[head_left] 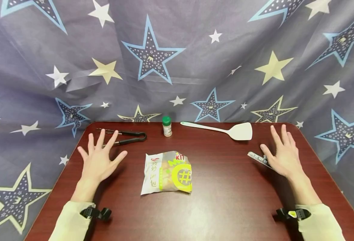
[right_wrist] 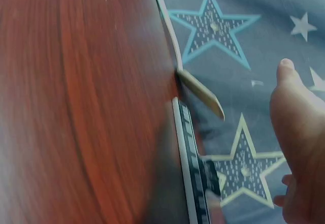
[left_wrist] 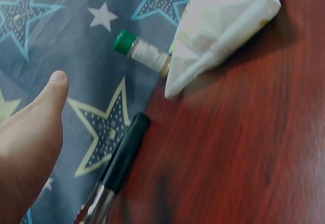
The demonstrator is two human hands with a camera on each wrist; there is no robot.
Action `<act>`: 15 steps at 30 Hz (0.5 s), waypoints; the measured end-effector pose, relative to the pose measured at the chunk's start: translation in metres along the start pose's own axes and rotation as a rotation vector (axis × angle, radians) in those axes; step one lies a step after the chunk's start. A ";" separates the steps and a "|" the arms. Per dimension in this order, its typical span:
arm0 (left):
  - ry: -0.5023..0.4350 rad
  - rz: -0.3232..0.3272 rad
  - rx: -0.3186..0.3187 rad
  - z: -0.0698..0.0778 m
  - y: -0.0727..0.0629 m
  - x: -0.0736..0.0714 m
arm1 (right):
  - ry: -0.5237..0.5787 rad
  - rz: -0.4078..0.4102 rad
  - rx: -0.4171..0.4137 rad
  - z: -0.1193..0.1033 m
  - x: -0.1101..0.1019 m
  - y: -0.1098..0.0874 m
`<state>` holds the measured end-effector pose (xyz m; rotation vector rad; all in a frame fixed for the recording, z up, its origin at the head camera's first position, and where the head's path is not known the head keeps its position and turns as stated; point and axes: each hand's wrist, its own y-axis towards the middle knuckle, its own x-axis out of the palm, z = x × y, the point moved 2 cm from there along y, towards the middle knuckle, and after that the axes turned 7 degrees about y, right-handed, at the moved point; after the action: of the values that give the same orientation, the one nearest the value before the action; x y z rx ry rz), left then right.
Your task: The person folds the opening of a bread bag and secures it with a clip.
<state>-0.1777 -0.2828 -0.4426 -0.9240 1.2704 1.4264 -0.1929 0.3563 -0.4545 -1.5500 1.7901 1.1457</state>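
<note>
Black-handled metal tongs (head_left: 135,140) are seen at the table's (head_left: 222,187) back left, partly covered by the left hand's (head_left: 97,165) fingers. A narrow key-patterned strip (head_left: 257,158), black-fitted, is partly hidden by the right hand (head_left: 285,159), near its thumb. All fingers are spread wide; nothing is gripped.

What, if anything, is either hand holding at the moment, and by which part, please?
Nothing is held: the left hand, near the tongs, and the right hand both have their fingers spread, gripping nothing.
</note>
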 end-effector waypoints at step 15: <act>-0.078 -0.015 0.189 0.066 0.026 0.011 | 0.173 -0.039 -0.133 -0.054 0.038 0.015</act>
<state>-0.2013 -0.2158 -0.4359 -0.7421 1.3118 1.2934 -0.2075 0.2907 -0.4534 -1.8023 1.8157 1.1643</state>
